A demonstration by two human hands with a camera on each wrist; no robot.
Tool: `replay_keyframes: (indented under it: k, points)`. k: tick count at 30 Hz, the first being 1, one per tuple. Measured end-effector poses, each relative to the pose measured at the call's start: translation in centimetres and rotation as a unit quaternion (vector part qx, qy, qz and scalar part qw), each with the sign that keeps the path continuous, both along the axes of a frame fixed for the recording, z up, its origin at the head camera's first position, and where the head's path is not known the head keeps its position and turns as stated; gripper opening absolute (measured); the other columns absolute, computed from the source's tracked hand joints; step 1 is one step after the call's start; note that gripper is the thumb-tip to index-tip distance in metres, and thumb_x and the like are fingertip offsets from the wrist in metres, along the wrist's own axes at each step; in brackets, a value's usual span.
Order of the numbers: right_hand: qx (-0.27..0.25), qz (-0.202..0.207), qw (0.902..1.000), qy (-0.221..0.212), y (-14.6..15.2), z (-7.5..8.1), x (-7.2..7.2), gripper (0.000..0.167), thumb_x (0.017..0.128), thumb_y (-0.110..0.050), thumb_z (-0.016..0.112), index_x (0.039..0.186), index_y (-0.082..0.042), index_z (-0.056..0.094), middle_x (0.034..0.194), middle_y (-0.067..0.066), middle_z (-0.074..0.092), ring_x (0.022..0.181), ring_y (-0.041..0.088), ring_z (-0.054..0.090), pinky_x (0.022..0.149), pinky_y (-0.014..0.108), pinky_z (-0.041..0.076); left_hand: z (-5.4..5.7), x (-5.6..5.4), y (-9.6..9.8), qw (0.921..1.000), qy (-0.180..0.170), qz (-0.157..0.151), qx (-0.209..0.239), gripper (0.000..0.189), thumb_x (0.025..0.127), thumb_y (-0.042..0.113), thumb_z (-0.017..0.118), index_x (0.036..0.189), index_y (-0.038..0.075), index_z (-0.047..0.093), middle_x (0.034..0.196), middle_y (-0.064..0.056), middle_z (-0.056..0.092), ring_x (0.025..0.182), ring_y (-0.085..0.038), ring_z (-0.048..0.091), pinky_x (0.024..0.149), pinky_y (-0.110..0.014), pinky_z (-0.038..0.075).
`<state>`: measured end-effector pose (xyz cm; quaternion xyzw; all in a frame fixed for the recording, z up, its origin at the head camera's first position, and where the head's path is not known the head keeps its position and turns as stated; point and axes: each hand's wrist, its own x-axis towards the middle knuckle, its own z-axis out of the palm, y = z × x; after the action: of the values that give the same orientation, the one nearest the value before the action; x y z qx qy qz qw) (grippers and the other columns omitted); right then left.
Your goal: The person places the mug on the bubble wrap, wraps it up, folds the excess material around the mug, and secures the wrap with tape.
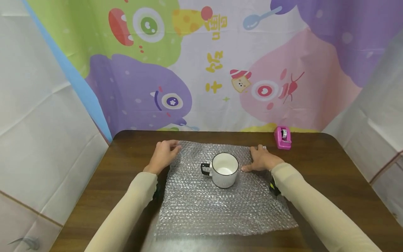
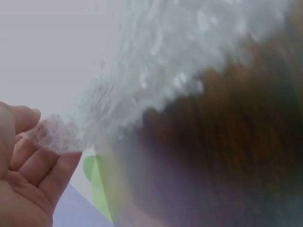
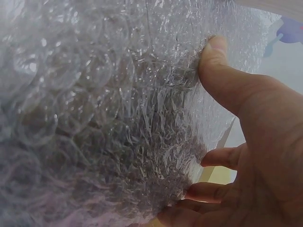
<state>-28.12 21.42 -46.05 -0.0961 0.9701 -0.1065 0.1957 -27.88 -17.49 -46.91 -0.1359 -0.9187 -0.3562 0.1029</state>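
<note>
A sheet of clear bubble wrap (image 1: 201,206) lies spread on a dark wooden table. On it stands a white mug (image 1: 224,176) with a black rim, its black handle pointing left. My left hand (image 1: 162,155) is at the sheet's far left corner; the left wrist view has that corner of wrap (image 2: 59,135) between thumb and fingers. At the far right, my right hand (image 1: 261,159) holds the sheet's edge. Its thumb (image 3: 217,56) lies on the bubbles while the fingertips reach behind the edge, partly hidden by the wrap. The right thumb points toward the mug.
A pink tape dispenser (image 1: 282,138) stands at the back right of the wooden table (image 1: 324,168), beyond the right hand. Behind the table hangs a curtain (image 1: 207,115) with cartoon monsters. Pale panels (image 1: 37,115) flank both sides.
</note>
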Motion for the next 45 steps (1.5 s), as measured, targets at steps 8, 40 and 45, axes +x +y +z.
replay_keyframes:
  k: [8,40,45]
  points:
    - [0.004,0.003,1.0,0.005,-0.1,0.0,0.1,0.111,0.082,-0.059,0.08,0.153,0.011,0.03,0.151,0.045,0.027,0.143,0.064,0.027,0.112,0.072,0.035,1.2,0.5,1.3,0.9998,0.002,-0.007,0.019,0.026,0.101,0.016,0.065,0.119,0.001,0.076,0.109,-0.015,0.078,0.057,-0.01,0.051,0.064,-0.03,0.048]
    - [0.005,0.001,1.0,-0.003,0.0,0.1,0.1,0.113,0.084,-0.06,0.078,0.155,0.011,0.027,0.155,0.044,0.024,0.146,0.061,0.024,0.115,0.07,0.033,5.4,3.3,5.7,0.9936,0.104,-0.038,0.023,0.02,0.099,0.012,0.067,0.111,0.002,0.079,0.1,-0.013,0.079,0.084,-0.02,0.077,0.073,-0.038,0.063]
    - [0.001,0.0,1.0,-0.006,-0.1,0.1,0.2,0.113,0.084,-0.06,0.078,0.155,0.011,0.026,0.155,0.044,0.023,0.147,0.061,0.022,0.115,0.07,0.032,6.1,3.8,6.1,0.9914,0.123,-0.04,0.021,0.018,0.099,0.01,0.066,0.11,0.003,0.079,0.095,-0.011,0.08,0.072,-0.013,0.07,0.067,-0.033,0.06]
